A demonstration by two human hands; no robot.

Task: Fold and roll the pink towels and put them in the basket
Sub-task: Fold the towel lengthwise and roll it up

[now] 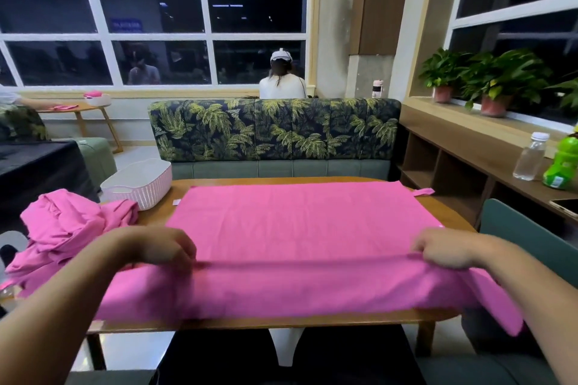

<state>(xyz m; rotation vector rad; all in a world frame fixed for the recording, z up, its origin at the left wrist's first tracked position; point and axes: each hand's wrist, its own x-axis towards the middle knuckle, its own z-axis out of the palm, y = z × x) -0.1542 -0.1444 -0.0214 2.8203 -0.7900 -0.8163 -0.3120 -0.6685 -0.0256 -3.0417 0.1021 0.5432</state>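
A pink towel [297, 222] lies spread flat over most of the wooden table [150, 219]. Its near part is raised into a long ridge across the front. My left hand [165, 245] pinches that ridge at its left end and my right hand [444, 248] pinches it at the right end. Below the ridge the cloth hangs down over the table's near edge. A heap of crumpled pink towels [68, 228] sits on the table's left end. Behind the heap, at the far left corner, stands a white woven basket [140, 181] that looks empty.
A leaf-patterned sofa [275, 131] backs the table's far side. A teal chair [525, 237] stands to the right. On the right shelf are a clear bottle [531, 159], a green bottle [563, 162] and a phone [566, 206]. Another person sits behind the sofa.
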